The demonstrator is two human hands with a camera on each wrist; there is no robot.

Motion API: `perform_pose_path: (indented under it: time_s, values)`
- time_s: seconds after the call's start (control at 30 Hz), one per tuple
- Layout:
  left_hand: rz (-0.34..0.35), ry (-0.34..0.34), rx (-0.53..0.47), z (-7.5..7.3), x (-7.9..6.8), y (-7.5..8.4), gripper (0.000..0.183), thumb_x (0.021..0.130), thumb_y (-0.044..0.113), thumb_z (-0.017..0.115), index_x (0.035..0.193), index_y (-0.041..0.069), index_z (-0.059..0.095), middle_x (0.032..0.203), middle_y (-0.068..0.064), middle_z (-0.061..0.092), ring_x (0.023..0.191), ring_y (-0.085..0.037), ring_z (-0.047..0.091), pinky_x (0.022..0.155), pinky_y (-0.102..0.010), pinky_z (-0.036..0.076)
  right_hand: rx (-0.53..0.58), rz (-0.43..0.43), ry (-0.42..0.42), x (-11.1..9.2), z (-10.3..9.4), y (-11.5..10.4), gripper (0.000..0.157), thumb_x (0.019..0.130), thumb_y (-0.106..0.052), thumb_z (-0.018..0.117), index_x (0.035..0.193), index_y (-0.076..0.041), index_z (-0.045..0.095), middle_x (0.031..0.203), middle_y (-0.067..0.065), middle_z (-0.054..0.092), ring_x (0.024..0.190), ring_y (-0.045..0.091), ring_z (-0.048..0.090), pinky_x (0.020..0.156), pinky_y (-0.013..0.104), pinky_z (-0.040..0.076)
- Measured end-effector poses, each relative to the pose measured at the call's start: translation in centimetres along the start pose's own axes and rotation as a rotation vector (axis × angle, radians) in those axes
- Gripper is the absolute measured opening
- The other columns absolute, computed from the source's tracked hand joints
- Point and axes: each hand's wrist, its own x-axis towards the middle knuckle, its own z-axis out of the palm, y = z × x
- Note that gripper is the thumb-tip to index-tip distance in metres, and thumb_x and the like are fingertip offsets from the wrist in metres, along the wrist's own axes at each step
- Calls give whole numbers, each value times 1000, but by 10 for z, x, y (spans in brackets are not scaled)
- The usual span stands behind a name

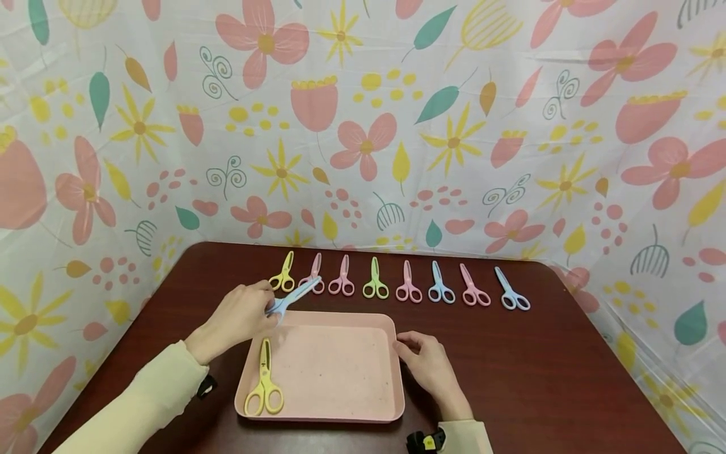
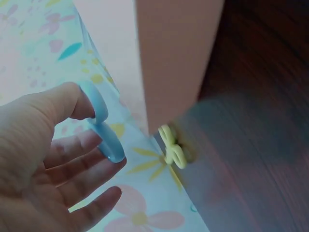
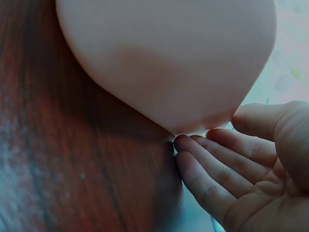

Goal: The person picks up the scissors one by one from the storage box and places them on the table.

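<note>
My left hand (image 1: 241, 315) grips a pair of light blue scissors (image 1: 292, 299) by the handles, above the tray's far left corner. The blades point to the far right. In the left wrist view, the thumb goes through one blue handle loop (image 2: 100, 101), and fingers touch the other. Yellow scissors (image 1: 265, 384) lie inside the pink tray (image 1: 334, 413), along its left side, handles towards me. At the tray's right side, my right hand (image 1: 428, 366) touches the rim. The right wrist view shows its fingers (image 3: 207, 183) fairly straight, with tips against the tray's edge.
Several scissors stand in a row along the back of the brown table (image 1: 482, 378): yellow scissors (image 1: 283, 274), green scissors (image 1: 375, 280), pink scissors (image 1: 408, 284) and blue scissors (image 1: 512, 293) among them. A flowered curtain (image 1: 363, 126) hangs behind.
</note>
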Motion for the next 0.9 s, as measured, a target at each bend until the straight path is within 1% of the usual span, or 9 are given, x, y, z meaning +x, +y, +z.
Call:
perform_pose_path:
  time_s: [0.17,0.3,0.43,0.53,0.63,0.73,0.9]
  values:
    - [-93,-7,-5,1,2,-17,24,75,15,79,65,16,57,82,0,53,52,-10,42,50,-27,38,9,5,1,1,0,1,18,92,-17,68,105,-7,73,97,3,71,92,18,66,80,42,52]
    - [-154,-12,-9,2,1,-32,22,75,13,77,66,14,57,83,-2,54,52,-12,44,50,-29,38,23,11,-4,0,0,2,17,92,-17,68,105,-8,73,97,2,71,92,18,66,81,42,52]
    - [-229,0,-16,-2,-1,-48,19,76,14,76,68,10,60,85,-6,56,53,-16,45,50,-31,38,28,-2,-2,-2,0,1,18,92,-17,68,105,-7,73,98,2,71,94,19,67,81,42,52]
    - [-280,-3,-31,-5,0,-60,19,78,15,75,67,9,61,85,-8,56,54,-19,46,50,-32,38,27,-13,2,-2,-1,1,18,92,-17,68,105,-7,73,98,3,71,94,20,66,81,42,52]
    - [-313,-17,-34,-7,3,-70,22,78,16,75,64,10,59,80,-8,53,54,-20,45,49,-33,36,26,-13,7,-2,-1,0,17,92,-16,68,105,-6,73,98,3,71,94,20,66,82,43,52]
    - [-325,-32,-18,-7,7,-79,28,77,16,74,58,11,55,71,-6,48,53,-19,43,48,-33,33,25,-18,4,-3,0,-1,17,92,-16,68,105,-6,73,98,4,71,94,20,66,82,43,52]
    - [-356,-63,-17,-3,17,-89,35,77,16,72,52,13,48,59,-3,41,49,-18,38,46,-32,28,20,-29,-1,-5,-1,-2,18,92,-17,68,106,-5,73,99,5,71,93,21,66,80,43,52]
